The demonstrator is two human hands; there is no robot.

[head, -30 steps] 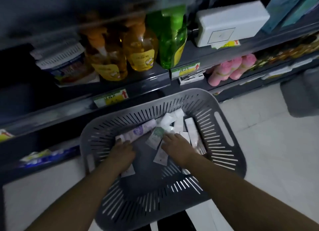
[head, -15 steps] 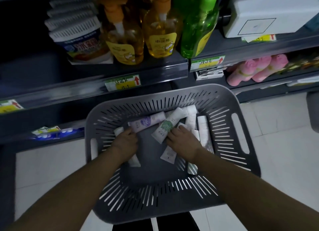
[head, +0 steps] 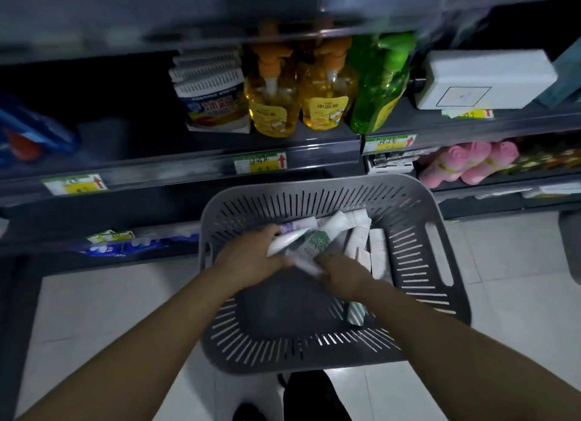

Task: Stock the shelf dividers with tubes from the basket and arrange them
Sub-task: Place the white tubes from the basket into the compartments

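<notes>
Grey basket (head: 440, 200): white tube (head: 287, 242) in left hand (head: 251, 257)

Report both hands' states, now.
Left hand: holds a white tube in the basket.
Right hand: grips the green-labelled tube at its blurred lower end.

On a dark shelf (head: 195, 144) a yellow pump bottle (head: 272, 106) stands beside a second pump bottle (head: 327, 101); a green bottle (head: 382, 84) is just to their right, a stack of white-and-blue packs (head: 210, 96) just to their left; a white box (head: 484, 77) lies further right; yellow price tags (head: 261, 162) with red arrows line the shelf edges; pink bottles (head: 468, 162) lie on a lower shelf at right; blurred blue packets (head: 28, 134) sit far left; pale floor tiles (head: 94, 310) lie below.
</notes>
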